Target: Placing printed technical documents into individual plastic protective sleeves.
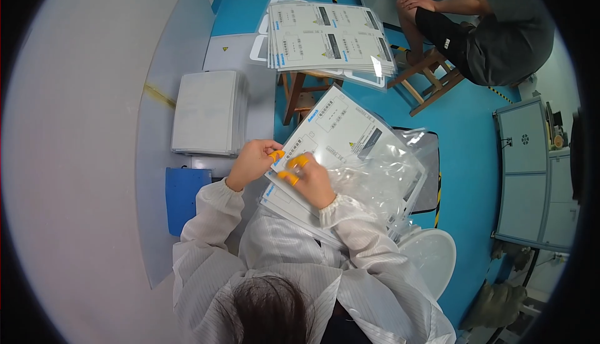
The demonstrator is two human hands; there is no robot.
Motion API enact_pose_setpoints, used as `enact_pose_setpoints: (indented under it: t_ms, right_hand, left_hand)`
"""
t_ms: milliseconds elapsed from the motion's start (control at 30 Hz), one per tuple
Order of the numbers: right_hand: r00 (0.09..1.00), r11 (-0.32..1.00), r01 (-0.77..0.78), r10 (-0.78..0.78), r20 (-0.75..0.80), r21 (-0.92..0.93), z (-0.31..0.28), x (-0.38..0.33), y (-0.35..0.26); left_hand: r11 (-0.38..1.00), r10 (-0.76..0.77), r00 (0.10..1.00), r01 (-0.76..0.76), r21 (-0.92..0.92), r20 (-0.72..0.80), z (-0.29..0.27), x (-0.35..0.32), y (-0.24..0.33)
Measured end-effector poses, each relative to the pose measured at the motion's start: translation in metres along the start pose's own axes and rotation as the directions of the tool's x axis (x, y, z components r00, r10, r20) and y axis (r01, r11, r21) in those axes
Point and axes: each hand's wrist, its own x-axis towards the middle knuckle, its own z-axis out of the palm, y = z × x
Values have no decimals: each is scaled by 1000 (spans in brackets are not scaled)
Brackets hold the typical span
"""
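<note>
While the left hand point(253, 163) pinched the printed sheets point(331, 138) at their edge, the right hand point(309, 178) pressed flat on them, hiding its palm; clear bags point(387, 181) beyond blurred the print.

A stack of printed sheets point(334, 150) lies on the person's lap, under both hands: the left hand point(253, 163) at its left edge, the right hand point(310, 178) on top. A clear plastic bag point(387, 181) lies over the stack's right part. Left of the lap, a pile of sheets point(205, 111) rests on the desk point(169, 219). Ahead, another stack of sheets point(328, 34) sits on a wooden stool point(300, 94). To the far right, a seated person point(481, 31) occupies a second stool point(431, 78).
</note>
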Motion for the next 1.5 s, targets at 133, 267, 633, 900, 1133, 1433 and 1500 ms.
enact_pose_setpoints:
  t_ms: [133, 267, 633, 900, 1133, 1433, 1500]
  right_hand:
    - [993, 995, -87, 90, 72, -45, 13, -6, -2]
    - [980, 986, -142, 153, -131, 89, 1, 9, 25]
    - [995, 998, -32, 26, 99, 59, -1, 0, 20]
    - [978, 872, -191, 206, 16, 450, -15, 2, 34]
    - [759, 55, 333, 577, -302, 941, -95, -1, 104]
    - [878, 136, 229, 400, -265, 964, -99, -14, 104]
    - [868, 198, 193, 423, -261, 961, -98, -13, 98]
  left_hand:
    - [999, -15, 999, 17, -45, 31, 2, -1, 5]
    - [992, -33, 998, 40, -118, 56, 2, -3, -8]
    - [998, -54, 993, 56, -21, 106, 3, -3, 0]
    - [968, -12, 987, 52, -247, 161, -1, -7, 4]
    - [964, -112, 967, 162, -210, 231, 1, -5, -28]
    - [985, 80, 963, -37, -167, 257, 14, 21, 15]
    - [988, 115, 966, -86, -131, 231, 23, 29, 25]
